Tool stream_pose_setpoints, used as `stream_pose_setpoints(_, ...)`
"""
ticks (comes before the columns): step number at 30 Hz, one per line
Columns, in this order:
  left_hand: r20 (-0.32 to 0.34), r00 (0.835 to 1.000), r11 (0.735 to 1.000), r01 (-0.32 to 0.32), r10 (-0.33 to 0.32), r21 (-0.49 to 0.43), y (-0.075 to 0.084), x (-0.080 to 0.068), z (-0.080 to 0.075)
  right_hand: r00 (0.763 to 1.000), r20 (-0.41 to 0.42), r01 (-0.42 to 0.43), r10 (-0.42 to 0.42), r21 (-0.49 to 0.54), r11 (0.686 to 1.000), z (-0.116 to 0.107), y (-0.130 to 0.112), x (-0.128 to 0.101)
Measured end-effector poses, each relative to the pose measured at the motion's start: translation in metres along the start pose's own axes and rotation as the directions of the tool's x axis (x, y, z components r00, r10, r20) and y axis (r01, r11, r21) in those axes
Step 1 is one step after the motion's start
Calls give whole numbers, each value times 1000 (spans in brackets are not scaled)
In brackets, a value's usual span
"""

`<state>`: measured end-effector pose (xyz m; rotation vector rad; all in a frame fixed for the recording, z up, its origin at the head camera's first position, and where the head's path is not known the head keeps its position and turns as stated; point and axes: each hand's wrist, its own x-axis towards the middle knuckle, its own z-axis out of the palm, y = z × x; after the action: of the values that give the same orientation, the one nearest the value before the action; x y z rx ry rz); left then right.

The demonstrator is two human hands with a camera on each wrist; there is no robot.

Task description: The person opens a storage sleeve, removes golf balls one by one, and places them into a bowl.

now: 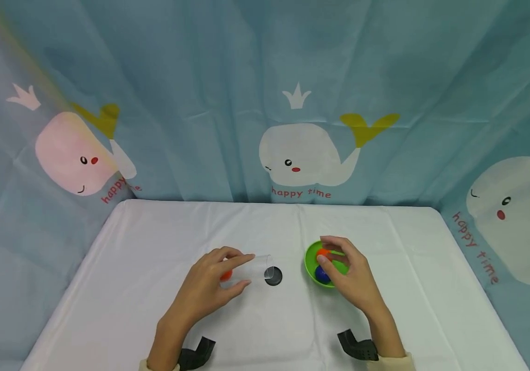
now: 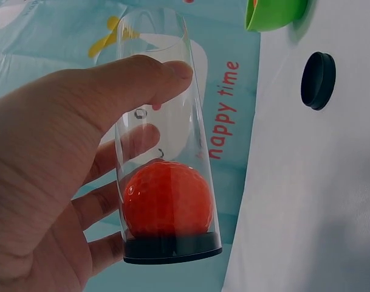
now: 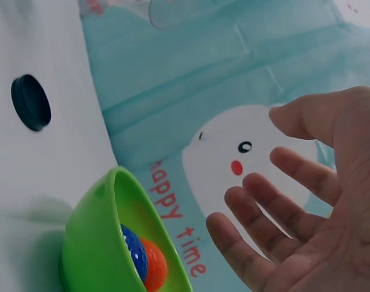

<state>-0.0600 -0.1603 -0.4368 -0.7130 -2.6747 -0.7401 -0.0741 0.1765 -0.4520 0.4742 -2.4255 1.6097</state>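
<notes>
My left hand (image 1: 206, 281) grips a clear plastic tube (image 2: 175, 146) between thumb and fingers. At the tube's black-capped end (image 2: 172, 248) lies an orange-red golf ball (image 2: 167, 201), seen through the wall. The tube's other end looks uncapped. Above a green bowl (image 1: 309, 264) is my right hand (image 1: 353, 273), its fingers spread and loosely bent with nothing between them. Inside the bowl are a blue ball (image 1: 322, 274) and an orange ball (image 1: 323, 252); in the right wrist view the hand is apart from both. A round black cap (image 1: 274, 276) lies on the table between the hands.
The table (image 1: 163, 232) has a white cloth. Behind it and at both sides hangs a blue curtain (image 1: 200, 154) printed with whales. A black strap-like piece (image 1: 197, 354) shows by the left wrist, and another (image 1: 357, 346) by the right.
</notes>
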Motion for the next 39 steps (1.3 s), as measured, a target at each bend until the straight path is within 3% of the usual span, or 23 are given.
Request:
stream_pose_setpoints(10, -7, 1000, 1000, -11, 11, -8, 2, -1, 1, 996, 85, -44, 34, 129, 991, 10, -6, 1)
stream_pose_setpoints(20, -17, 999, 999, -37, 37, 8, 8, 4, 0, 991, 135, -9, -21, 217, 976, 24, -9, 2)
stream_pose_setpoints(39, -28, 997, 995, -72, 74, 72, 15, 2, -5, 968, 235, -143, 83, 250, 958, 54, -19, -3)
